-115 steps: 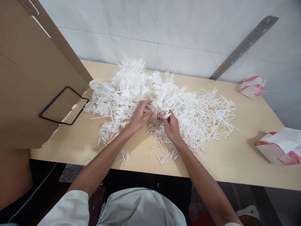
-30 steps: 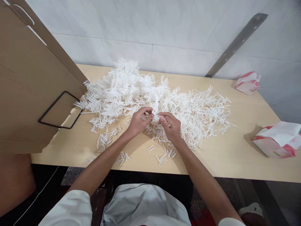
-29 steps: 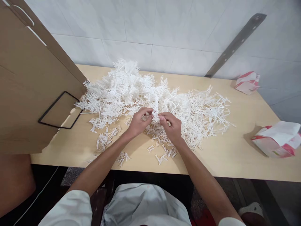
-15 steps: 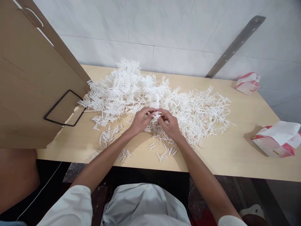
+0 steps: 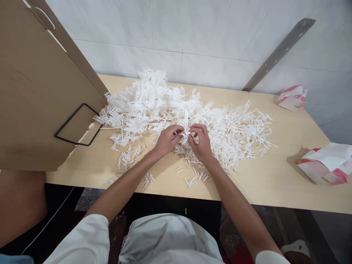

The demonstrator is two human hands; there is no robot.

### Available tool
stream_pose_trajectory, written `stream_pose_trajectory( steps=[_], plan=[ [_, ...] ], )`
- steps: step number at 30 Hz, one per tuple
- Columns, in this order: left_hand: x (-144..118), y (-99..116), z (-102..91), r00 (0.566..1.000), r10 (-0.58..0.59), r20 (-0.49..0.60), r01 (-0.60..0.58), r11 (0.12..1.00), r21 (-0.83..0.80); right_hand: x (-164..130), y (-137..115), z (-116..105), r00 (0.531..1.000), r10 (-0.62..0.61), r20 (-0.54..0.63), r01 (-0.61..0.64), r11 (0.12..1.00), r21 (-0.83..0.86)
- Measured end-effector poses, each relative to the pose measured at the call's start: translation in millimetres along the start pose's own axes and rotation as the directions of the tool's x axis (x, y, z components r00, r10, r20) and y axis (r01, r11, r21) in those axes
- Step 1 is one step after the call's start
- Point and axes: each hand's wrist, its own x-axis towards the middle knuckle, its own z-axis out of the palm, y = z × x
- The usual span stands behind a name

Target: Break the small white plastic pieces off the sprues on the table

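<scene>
A big heap of white plastic sprigs (image 5: 154,106) covers the middle of a light wooden table (image 5: 275,183). At its near edge my left hand (image 5: 166,140) and my right hand (image 5: 201,144) meet, fingertips pinched together on one small white plastic sprig (image 5: 187,134). Small broken-off white pieces (image 5: 192,179) lie scattered on the table just below my hands and to the left of them.
A large cardboard box (image 5: 35,99) with a black-outlined cut-out leans over the table's left end. One red-and-white bag (image 5: 327,167) lies at the right edge, a smaller red-and-white bag (image 5: 293,98) at the far right by the tiled wall. A grey metal strip (image 5: 277,55) slants up the wall.
My hands have stayed at the heap's near edge, fingers working the sprig between them and closing tighter together. The view has shifted slightly.
</scene>
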Motion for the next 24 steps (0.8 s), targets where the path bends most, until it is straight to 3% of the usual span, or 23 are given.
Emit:
stream_pose_trajectory(
  steps=[6, 15, 18, 21, 24],
  plan=[
    [-1.9, -6.0, 1.4, 0.997, 0.069, 0.038, -0.074, 0.984, 0.16, -0.2, 4.2, -0.8, 0.998, 0.038, 0.05, -0.037, 0.999, -0.024],
    [-5.5, -6.9, 9.3, 0.978, 0.205, 0.031, -0.193, 0.846, 0.497, -5.3, 4.3, 8.0, 0.991, -0.13, -0.029, 0.116, 0.951, -0.286],
    [-4.9, -7.9, 9.1, 0.967, 0.25, 0.047, -0.239, 0.828, 0.507, -10.0, 4.6, 10.0, 0.988, -0.143, -0.055, 0.119, 0.944, -0.307],
    [-2.7, -6.5, 4.1, 0.978, 0.208, -0.03, -0.17, 0.868, 0.466, -12.5, 4.1, 10.6, 0.989, -0.083, -0.122, 0.048, 0.961, -0.271],
    [0.2, -4.4, -2.3, 0.986, 0.138, -0.096, -0.102, 0.944, 0.315, -11.1, 0.3, 11.1, 0.976, 0.026, -0.215, -0.061, 0.986, -0.157]
  ],
)
